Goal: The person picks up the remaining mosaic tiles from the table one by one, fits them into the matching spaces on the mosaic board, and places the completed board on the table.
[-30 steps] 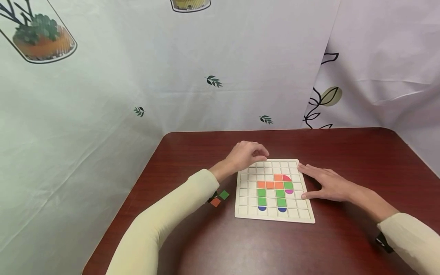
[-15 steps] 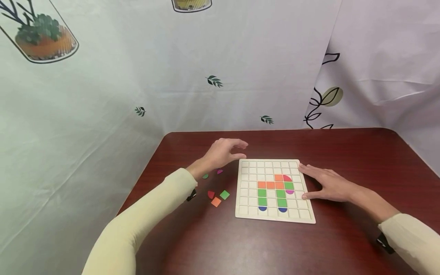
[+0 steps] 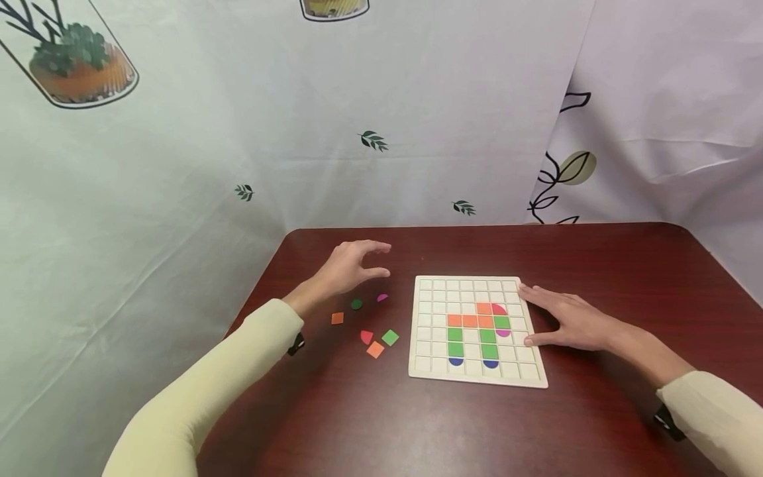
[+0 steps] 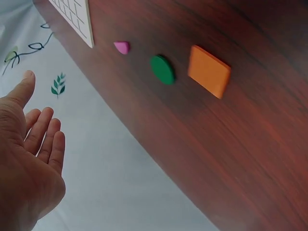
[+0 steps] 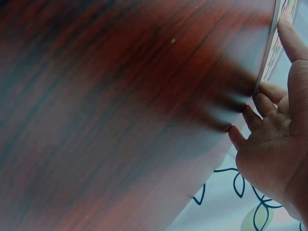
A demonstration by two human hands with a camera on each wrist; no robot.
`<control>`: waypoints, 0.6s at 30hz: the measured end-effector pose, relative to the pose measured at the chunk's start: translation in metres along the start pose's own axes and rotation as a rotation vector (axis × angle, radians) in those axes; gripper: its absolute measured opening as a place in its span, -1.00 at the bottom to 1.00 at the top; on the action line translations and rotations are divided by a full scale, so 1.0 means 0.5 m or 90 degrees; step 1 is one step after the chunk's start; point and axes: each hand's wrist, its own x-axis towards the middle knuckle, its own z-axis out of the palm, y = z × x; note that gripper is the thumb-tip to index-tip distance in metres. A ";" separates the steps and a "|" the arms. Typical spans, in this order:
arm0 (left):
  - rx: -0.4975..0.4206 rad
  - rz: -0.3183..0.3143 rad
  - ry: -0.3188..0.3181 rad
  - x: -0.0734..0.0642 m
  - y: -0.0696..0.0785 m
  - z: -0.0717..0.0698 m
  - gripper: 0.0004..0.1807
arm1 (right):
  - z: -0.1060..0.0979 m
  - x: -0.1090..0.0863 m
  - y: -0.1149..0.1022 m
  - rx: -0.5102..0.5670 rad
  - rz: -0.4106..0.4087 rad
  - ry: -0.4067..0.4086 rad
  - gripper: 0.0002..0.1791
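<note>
A white grid board [image 3: 429,364] lies on the table, with orange, green, red, blue and magenta tiles set in its squares. My right hand [image 3: 575,321] rests at the board's right edge, its thumb and fingertips touching the rim. Left of the board, my left hand [image 3: 348,268] hovers over the table with spread fingers and nothing in them. Below and beside it lie a magenta piece [image 3: 383,298], a green round piece [image 3: 356,305] and an orange square [image 4: 209,71]. Nearer the front are a red piece [image 3: 366,337], a green square [image 3: 390,338] and another orange square [image 3: 375,349].
The dark red wooden table [image 3: 465,430] has rounded far corners. Behind it and to the left hangs a pale cloth [image 3: 286,99] printed with leaves and potted plants. A dark strap [image 3: 669,423] shows below the right sleeve.
My left hand has moved left from above the board's upper left corner, its fingers opening wider. Loose pieces under that arm have come into view. The right hand has stayed put.
</note>
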 end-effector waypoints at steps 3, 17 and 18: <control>0.011 -0.004 -0.001 -0.014 -0.014 -0.010 -0.33 | 0.001 0.000 0.001 0.003 -0.001 -0.002 0.25; 0.043 -0.052 0.000 -0.101 -0.071 -0.034 -0.29 | 0.004 0.000 0.004 0.004 0.002 -0.004 0.26; 0.045 -0.056 0.002 -0.109 -0.075 -0.034 -0.29 | 0.004 0.000 0.004 0.004 0.003 -0.005 0.26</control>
